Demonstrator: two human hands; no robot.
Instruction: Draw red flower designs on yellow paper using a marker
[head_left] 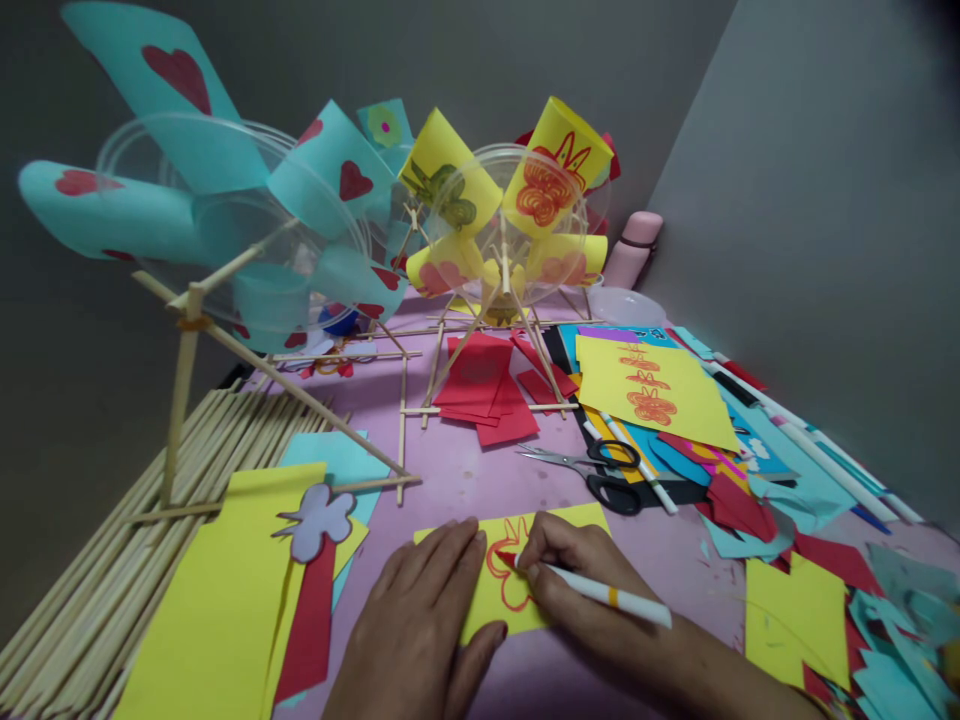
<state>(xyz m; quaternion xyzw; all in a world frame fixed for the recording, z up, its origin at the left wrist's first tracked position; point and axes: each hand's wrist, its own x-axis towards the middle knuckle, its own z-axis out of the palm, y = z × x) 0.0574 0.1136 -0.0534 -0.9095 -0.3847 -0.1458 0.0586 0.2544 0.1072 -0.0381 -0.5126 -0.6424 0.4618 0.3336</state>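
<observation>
My right hand [577,575] grips a white felt-tip marker [600,590] with a red tip and an orange band. Its tip rests on a yellow paper strip [555,523], at the red outline of a butterfly [517,590]. My left hand [424,610] lies flat, fingers stretched, over the left part of this strip. To its left sit a purple butterfly cutout [319,522] and yellow paper sheets [217,590]. Beyond the strip, black-handled scissors [592,470] lie on the pink table [465,480].
Wheel models on stick frames stand behind, one with blue heart-marked cups [217,200], another with yellow cups [551,170]. Wooden sticks [112,560] lie left. Red papers [484,385], a yellow sheet with red drawings [652,390], paper scraps [795,610] and a pink bottle [634,250] are about.
</observation>
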